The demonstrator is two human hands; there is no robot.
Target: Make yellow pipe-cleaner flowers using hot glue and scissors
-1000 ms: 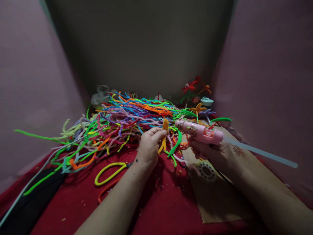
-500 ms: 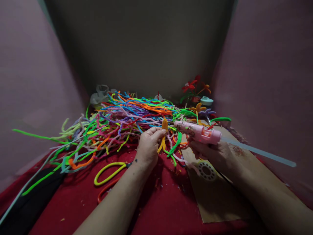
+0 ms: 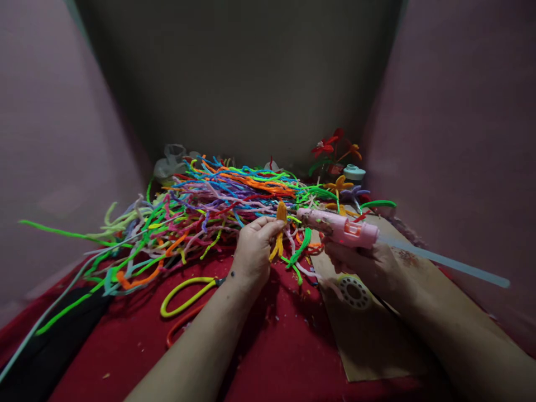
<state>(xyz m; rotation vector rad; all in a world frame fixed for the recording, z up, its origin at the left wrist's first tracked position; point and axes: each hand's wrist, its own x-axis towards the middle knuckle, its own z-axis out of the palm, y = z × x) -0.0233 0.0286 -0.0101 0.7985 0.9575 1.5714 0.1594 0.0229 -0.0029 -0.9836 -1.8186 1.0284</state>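
Between thumb and fingers, my left hand (image 3: 256,245) pinches an orange-yellow pipe cleaner piece (image 3: 282,212), its looped top pointing up and its loose ends hanging below. My right hand (image 3: 360,262) is wrapped round a pink glue gun (image 3: 355,230). The gun's nozzle points left and sits close to the pipe cleaner piece; whether they touch is too small to tell. A long translucent glue stick (image 3: 452,262) sticks out of the gun's back. Behind both hands lies a large pile of coloured pipe cleaners (image 3: 218,195).
Scissors with yellow and red handles (image 3: 188,296) lie on the red cloth (image 3: 288,357). A brown board (image 3: 368,346) at the right bears a white ring with holes (image 3: 354,292). Pipe cleaner flowers (image 3: 324,146) and a pale blue-lidded jar (image 3: 354,172) stand at the back right.
The glue gun's nozzle has shifted very slightly left, towards the orange-yellow piece. My left hand has barely moved.
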